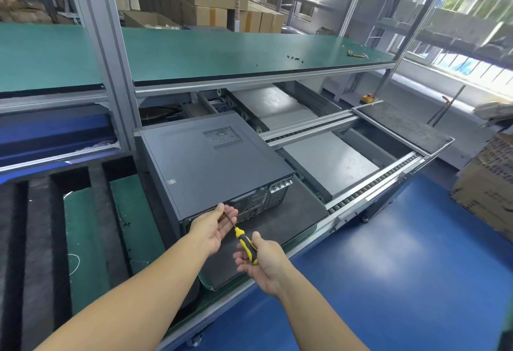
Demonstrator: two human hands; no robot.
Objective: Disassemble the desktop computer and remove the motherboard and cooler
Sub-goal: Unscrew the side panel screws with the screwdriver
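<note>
head view: pc case (213, 161) lies on its side at frame centre on a dark mat (294, 217), side panel on, rear panel facing the camera. left hand (212, 225) is palm up, touching the rear panel's lower left edge, thumb and fingers pinching the screwdriver (244, 243) shaft. right hand (262, 263) sits just below and right of the case, clear of it, fingers curled round the yellow-black handle. tip is at the rear panel, exact spot hidden by the left hand. loose screws (294, 58) on the green shelf (194, 53) above.
</note>
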